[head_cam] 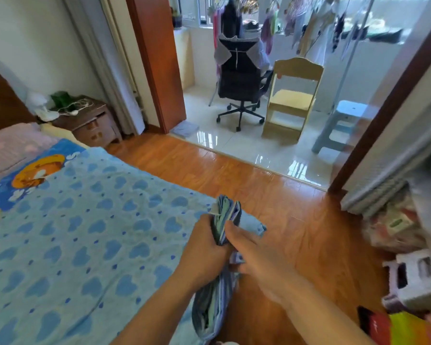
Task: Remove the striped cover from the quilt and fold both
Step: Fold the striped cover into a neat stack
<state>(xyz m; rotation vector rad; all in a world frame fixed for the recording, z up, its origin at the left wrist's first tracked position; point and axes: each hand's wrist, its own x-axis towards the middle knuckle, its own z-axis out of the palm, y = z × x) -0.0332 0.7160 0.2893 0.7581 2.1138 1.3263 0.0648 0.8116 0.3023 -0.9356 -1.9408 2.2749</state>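
A bunched striped cover (213, 305) in blue, green and purple hangs between my hands at the bed's right edge. My left hand (204, 255) grips its upper part, with the top folds sticking up above my fingers. My right hand (256, 257) holds the same bundle from the right side, its fingers curled against the fabric. A light blue quilt (80, 240) with darker blue hearts lies spread flat over the bed to the left.
A pink pillow (13, 148) lies at the bed's head beside a brown nightstand (90, 120). Wooden floor (296, 220) runs to the right. Beyond the doorway stand a black office chair (241, 83), a wooden chair (291, 100) and a blue stool (341, 125). Bags and a small stool (413, 280) crowd the right.
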